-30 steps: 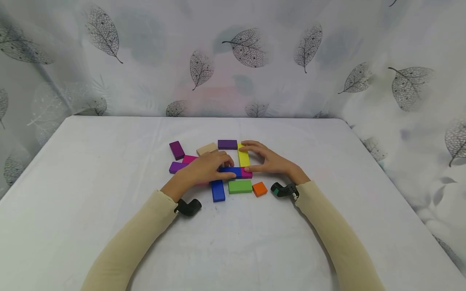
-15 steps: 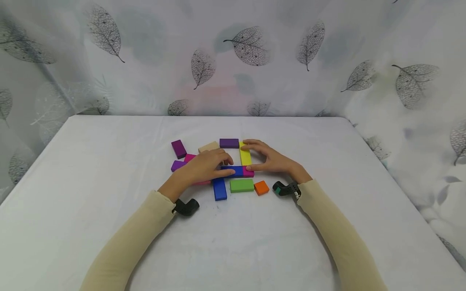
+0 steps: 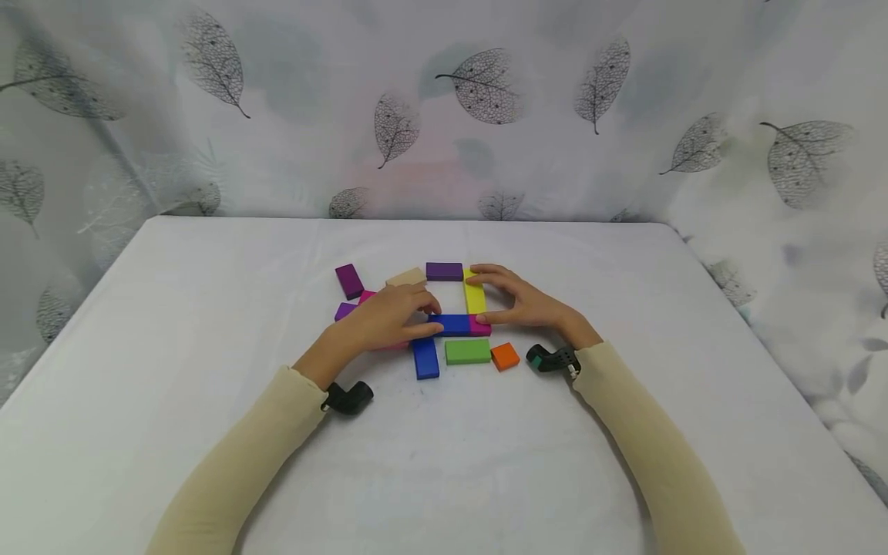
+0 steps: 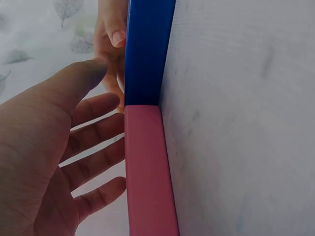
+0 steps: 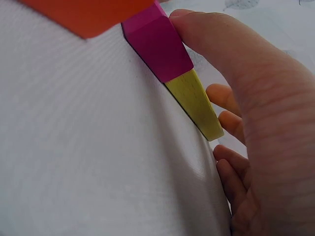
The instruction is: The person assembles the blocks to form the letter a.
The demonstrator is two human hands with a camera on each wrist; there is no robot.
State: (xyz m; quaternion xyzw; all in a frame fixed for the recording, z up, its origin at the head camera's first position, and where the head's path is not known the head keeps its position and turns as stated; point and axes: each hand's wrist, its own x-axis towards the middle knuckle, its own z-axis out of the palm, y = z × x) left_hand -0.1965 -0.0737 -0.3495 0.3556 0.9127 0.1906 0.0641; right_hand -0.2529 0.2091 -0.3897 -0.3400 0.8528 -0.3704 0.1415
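Flat coloured blocks lie on the white table, partly forming a rectangular outline. My left hand [image 3: 388,317] hovers over the left ones, its thumb tip at a blue block [image 3: 454,325], its fingers loosely bent and grasping nothing. In the left wrist view those fingers are beside a pink block [image 4: 147,162]. At the right, my right hand [image 3: 530,302] spans the corner: its thumb touches a magenta block [image 5: 160,46], while its fingertips reach the far end of a yellow block [image 3: 475,299]. My left hand hides parts of several blocks.
Nearer me lie another blue block [image 3: 425,359], a green block [image 3: 468,352] and a small orange block [image 3: 505,356]. Behind are a dark purple block [image 3: 444,271], a tan block [image 3: 405,277] and a plum block [image 3: 349,282]. A leaf-patterned curtain [image 3: 298,116] stands behind the table.
My left thumb has slid leftward along the blue block, away from the magenta one. My right hand keeps its place at the yellow and magenta blocks. The head view has turned slightly left.
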